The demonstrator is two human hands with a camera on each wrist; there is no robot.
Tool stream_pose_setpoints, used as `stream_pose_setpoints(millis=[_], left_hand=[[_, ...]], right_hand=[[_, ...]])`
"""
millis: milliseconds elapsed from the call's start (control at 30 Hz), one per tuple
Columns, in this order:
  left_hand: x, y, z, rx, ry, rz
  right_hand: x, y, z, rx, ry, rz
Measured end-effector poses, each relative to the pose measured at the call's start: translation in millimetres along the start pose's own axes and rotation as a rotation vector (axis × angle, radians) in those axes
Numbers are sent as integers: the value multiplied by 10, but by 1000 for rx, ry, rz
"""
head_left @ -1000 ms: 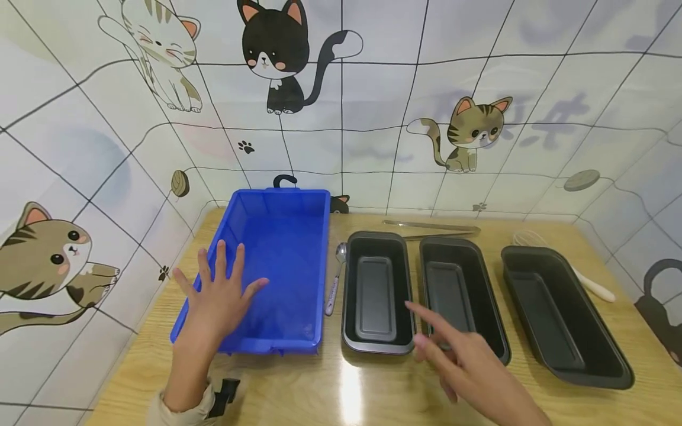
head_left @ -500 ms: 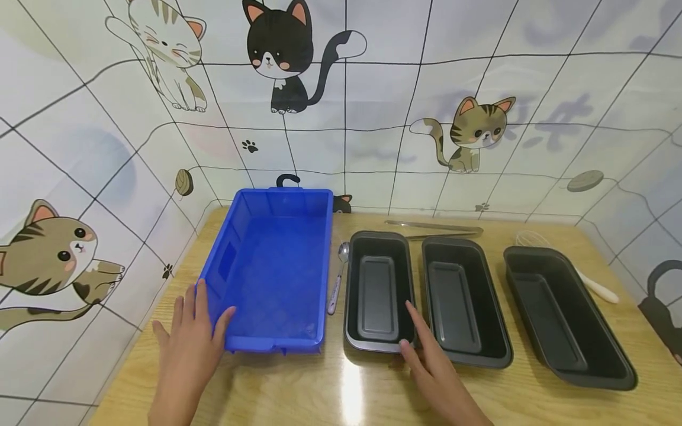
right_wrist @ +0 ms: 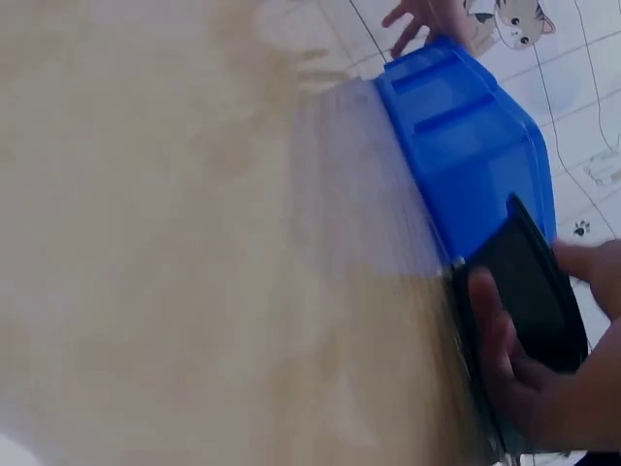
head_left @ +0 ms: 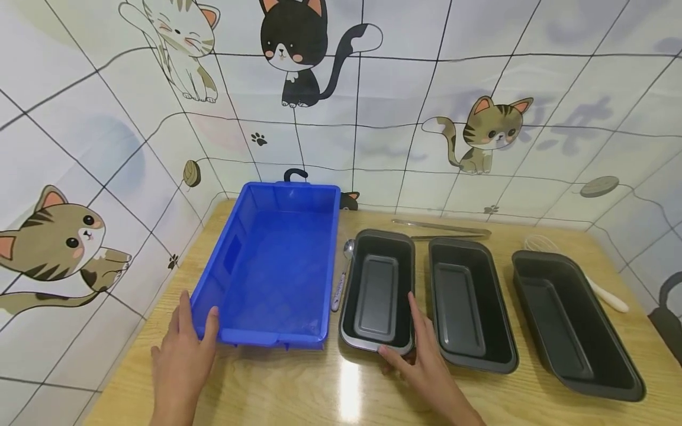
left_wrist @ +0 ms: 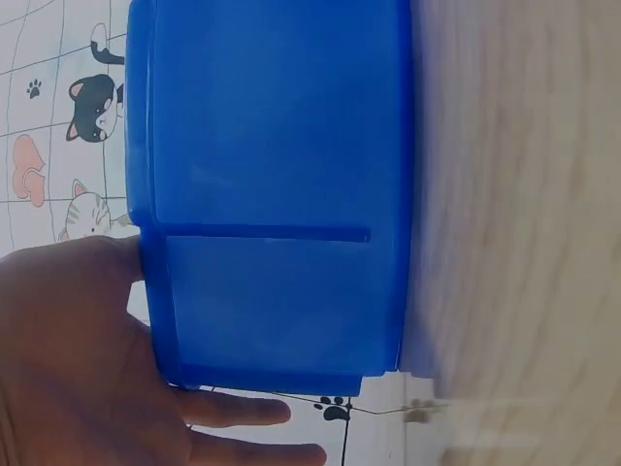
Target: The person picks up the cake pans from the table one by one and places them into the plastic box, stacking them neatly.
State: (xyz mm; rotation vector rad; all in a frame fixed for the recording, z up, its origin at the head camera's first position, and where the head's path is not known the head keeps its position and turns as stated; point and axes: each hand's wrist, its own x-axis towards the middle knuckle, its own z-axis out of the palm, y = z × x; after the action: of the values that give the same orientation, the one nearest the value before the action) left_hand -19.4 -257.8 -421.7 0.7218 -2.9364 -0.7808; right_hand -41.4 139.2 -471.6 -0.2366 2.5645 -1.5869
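Observation:
A shallow blue plastic bin (head_left: 282,266) stands at the left of the wooden table. At its near left corner is my left hand (head_left: 183,355), thumb by the rim and straight fingers outside the side wall, as the left wrist view shows (left_wrist: 87,349). My right hand (head_left: 426,361) grips the near right corner of a dark loaf pan (head_left: 377,296), the leftmost of three. The thumb lies at the near rim and the index finger runs along the right side. In the right wrist view, other fingers (right_wrist: 495,330) lie against the pan's outer wall.
A spoon (head_left: 338,293) with a patterned handle lies between bin and pan. Two more loaf pans, middle (head_left: 460,307) and right (head_left: 570,331), stand to the right. Metal tongs (head_left: 447,228) lie behind them, and a whisk (head_left: 607,296) beside the right pan. A cat-patterned wall covering (head_left: 394,148) closes the back.
My left hand has come down from over the bin to its near left corner. My right hand has moved left onto the leftmost loaf pan, whose near end has swung slightly left.

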Motion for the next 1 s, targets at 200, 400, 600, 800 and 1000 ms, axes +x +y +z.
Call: stream_pose_setpoints(millis=[200,400,600,800,1000], left_hand=[[36,-59,-13,-73,-88,-21],[43,-73,1,-166,-94,-25],[34,-61,20,-207,-78,-13],[34,-71,31,-224,-58,1],[28,-72,29,-224,-62,2]], right_hand=[[139,67,42,342,-170,59],[136,133,194,681,-190,72],[169,105,236,417,10,33],[186,47,230,329,52,29],[140,-56,207,314,52,-6]])
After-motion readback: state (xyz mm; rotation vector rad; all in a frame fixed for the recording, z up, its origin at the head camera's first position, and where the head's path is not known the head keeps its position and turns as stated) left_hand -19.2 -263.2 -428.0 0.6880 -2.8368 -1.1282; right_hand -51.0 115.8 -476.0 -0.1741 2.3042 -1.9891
